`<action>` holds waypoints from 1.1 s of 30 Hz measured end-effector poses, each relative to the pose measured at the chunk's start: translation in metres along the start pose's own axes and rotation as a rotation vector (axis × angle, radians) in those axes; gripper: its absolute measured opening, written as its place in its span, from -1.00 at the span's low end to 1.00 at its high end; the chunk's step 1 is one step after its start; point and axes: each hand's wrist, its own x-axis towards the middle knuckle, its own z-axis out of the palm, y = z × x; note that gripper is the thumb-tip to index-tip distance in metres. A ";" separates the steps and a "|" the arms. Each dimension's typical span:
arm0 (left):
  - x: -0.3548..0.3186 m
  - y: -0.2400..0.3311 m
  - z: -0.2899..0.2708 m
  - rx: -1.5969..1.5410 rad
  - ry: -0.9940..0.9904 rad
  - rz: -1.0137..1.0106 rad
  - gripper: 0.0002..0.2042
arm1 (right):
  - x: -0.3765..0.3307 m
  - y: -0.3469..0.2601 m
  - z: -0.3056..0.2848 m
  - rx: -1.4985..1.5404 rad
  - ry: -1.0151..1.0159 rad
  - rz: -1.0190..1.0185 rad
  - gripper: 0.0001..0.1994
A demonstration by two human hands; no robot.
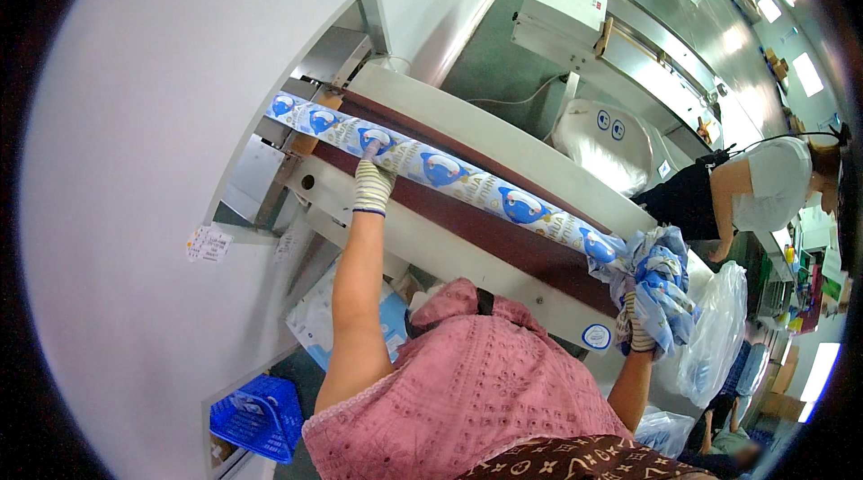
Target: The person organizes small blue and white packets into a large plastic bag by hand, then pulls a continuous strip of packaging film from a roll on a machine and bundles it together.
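Note:
A long strip of printed plastic film (pixel 442 169), white and light blue with blue cartoon figures, lies along the dark red conveyor belt (pixel 485 226). My left hand (pixel 373 180), in a striped glove, rests on the strip with its fingers stretched out over it. At the strip's right end the film is gathered into a crumpled bunch (pixel 661 287). My right hand (pixel 636 325), in a similar glove, is closed on the near side of this bunch, and its fingers are partly hidden by the folds. The strip's far left end reaches the wall opening.
Pale side rails (pixel 449 111) border the belt. A blue plastic basket (pixel 261 417) is at the lower left. Clear plastic bags (pixel 715 332) hang at the right. Beyond stand a white machine box (pixel 564 4), a wrapped chair (pixel 602 143) and a co-worker (pixel 773 183) bending over.

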 end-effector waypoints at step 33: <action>0.100 0.063 -0.062 0.010 0.083 -0.064 -0.66 | -0.051 0.047 -0.001 -0.434 -0.017 0.366 -0.65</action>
